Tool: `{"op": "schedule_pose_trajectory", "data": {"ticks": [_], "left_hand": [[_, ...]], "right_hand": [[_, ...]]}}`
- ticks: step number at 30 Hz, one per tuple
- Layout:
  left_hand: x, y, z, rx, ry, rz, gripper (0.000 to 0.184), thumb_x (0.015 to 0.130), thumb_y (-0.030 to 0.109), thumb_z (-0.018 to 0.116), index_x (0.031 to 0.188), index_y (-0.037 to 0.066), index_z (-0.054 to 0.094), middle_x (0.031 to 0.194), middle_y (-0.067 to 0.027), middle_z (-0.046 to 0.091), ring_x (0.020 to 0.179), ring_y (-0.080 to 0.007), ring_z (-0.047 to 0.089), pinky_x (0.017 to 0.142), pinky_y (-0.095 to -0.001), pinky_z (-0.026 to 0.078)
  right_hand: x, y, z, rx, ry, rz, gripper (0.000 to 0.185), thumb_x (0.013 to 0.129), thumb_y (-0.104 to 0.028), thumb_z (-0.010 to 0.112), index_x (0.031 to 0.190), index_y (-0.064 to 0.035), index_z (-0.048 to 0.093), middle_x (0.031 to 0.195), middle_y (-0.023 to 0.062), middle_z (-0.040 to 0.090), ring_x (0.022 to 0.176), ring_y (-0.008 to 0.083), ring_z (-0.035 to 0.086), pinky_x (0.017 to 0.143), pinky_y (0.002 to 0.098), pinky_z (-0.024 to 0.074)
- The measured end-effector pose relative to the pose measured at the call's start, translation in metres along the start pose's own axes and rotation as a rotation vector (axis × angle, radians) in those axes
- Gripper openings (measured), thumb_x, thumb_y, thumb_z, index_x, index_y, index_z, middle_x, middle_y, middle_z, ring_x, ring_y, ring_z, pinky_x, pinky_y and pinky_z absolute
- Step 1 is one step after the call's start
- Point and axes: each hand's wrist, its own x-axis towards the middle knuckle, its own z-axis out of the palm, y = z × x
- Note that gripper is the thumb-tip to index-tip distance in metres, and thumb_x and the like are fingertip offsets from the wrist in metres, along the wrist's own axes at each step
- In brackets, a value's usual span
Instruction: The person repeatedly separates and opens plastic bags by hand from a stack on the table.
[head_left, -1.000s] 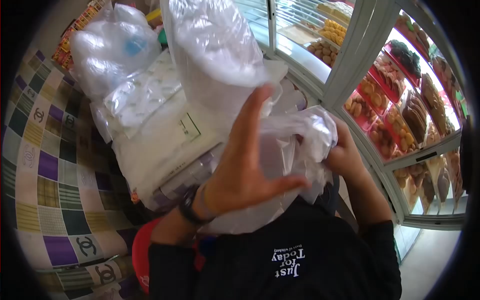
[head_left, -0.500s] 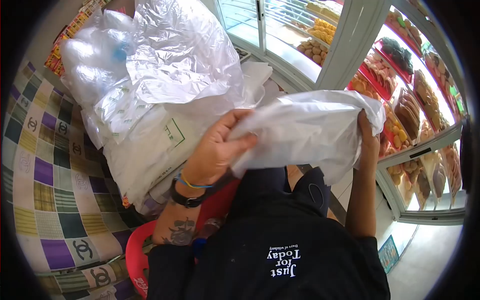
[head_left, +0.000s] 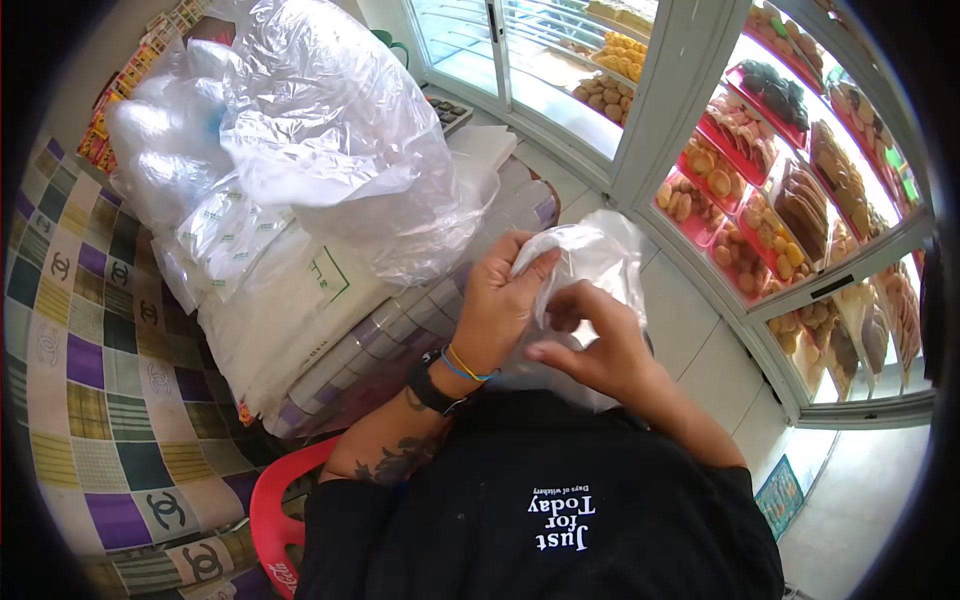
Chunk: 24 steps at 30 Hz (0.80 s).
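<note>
A thin white plastic bag (head_left: pixel 600 250) is bunched up in front of my chest. My left hand (head_left: pixel 500 300) is closed on the bag's gathered edge, thumb pressed against the fingers. Close beside it, my right hand (head_left: pixel 610 350) has its fingers bent and its thumb held apart; I see no grip on the bag. Part of the bag hangs behind my right hand, down towards my lap. To the left lies a big pile of clear plastic bags (head_left: pixel 330 110), over a stack of white bags with green print (head_left: pixel 280 300).
A table with a checkered cover (head_left: pixel 420 320) bears the pile. Glass display cases (head_left: pixel 690 120) with bread and pastries on red trays stand at the right. A red chair (head_left: pixel 275 510) is under me. Tiled floor (head_left: pixel 690 300) shows between table and cases.
The bag was stretched out between both hands and is now bunched together. My right hand has left its far end and come in beside my left hand.
</note>
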Motion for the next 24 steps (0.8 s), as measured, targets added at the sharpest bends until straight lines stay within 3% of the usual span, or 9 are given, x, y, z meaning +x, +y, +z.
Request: {"op": "schedule_pose_trajectory", "data": {"ticks": [4, 8, 13, 17, 20, 24], "left_hand": [[-0.001, 0.010, 0.004, -0.306, -0.003, -0.050, 0.039, 0.087, 0.004, 0.062, 0.122, 0.002, 0.046, 0.104, -0.0056, 0.059, 0.092, -0.0094, 0.056, 0.080, -0.0237, 0.047], [-0.013, -0.005, -0.013, -0.034, -0.031, -0.029, 0.043, 0.089, 0.002, 0.057, 0.128, 0.001, 0.040, 0.108, -0.0082, 0.058, 0.096, -0.0120, 0.057, 0.083, -0.0270, 0.049], [-0.010, -0.012, -0.018, -0.103, 0.112, -0.045, 0.023, 0.089, 0.006, 0.059, 0.111, 0.002, 0.053, 0.091, -0.0033, 0.061, 0.083, -0.0082, 0.058, 0.075, -0.0232, 0.048], [-0.013, -0.012, -0.010, 0.002, 0.094, -0.003, 0.009, 0.092, 0.014, 0.060, 0.092, 0.004, 0.059, 0.078, 0.0017, 0.060, 0.073, -0.0043, 0.055, 0.066, -0.0201, 0.046], [-0.009, -0.029, -0.013, -0.162, -0.011, -0.030, 0.012, 0.093, 0.016, 0.059, 0.087, 0.005, 0.057, 0.074, 0.0040, 0.057, 0.072, -0.0031, 0.053, 0.067, -0.0189, 0.044], [-0.010, -0.037, -0.019, -0.101, 0.059, 0.034, 0.007, 0.094, 0.012, 0.057, 0.091, 0.005, 0.054, 0.079, 0.0032, 0.056, 0.074, -0.0030, 0.052, 0.069, -0.0184, 0.044]], "right_hand": [[0.005, 0.013, 0.016, 0.051, 0.118, 0.129, 0.037, 0.074, -0.022, 0.080, 0.084, -0.0017, 0.050, 0.073, 0.0097, 0.055, 0.065, 0.0176, 0.055, 0.061, 0.0311, 0.0466], [0.002, 0.025, 0.026, 0.122, 0.148, 0.136, 0.041, 0.073, -0.020, 0.080, 0.090, -0.0015, 0.048, 0.074, 0.0095, 0.054, 0.067, 0.0158, 0.054, 0.062, 0.0301, 0.0463], [0.000, 0.023, 0.028, 0.230, 0.083, 0.112, 0.044, 0.076, -0.023, 0.079, 0.096, -0.0020, 0.046, 0.076, 0.0047, 0.053, 0.070, 0.0119, 0.053, 0.064, 0.0267, 0.0462], [0.000, 0.026, 0.031, 0.532, 0.163, 0.254, 0.029, 0.087, -0.022, 0.067, 0.094, -0.0016, 0.047, 0.075, 0.0009, 0.052, 0.068, 0.0079, 0.051, 0.063, 0.0235, 0.0445], [0.004, 0.023, 0.029, 0.682, 0.142, 0.310, 0.019, 0.094, -0.018, 0.057, 0.094, -0.0012, 0.048, 0.073, 0.0002, 0.052, 0.066, 0.0065, 0.050, 0.061, 0.0221, 0.0430], [0.001, 0.030, 0.028, 0.649, 0.153, 0.287, 0.013, 0.096, -0.013, 0.053, 0.094, -0.0012, 0.049, 0.074, -0.0001, 0.052, 0.066, 0.0062, 0.050, 0.061, 0.0217, 0.0425]]}}
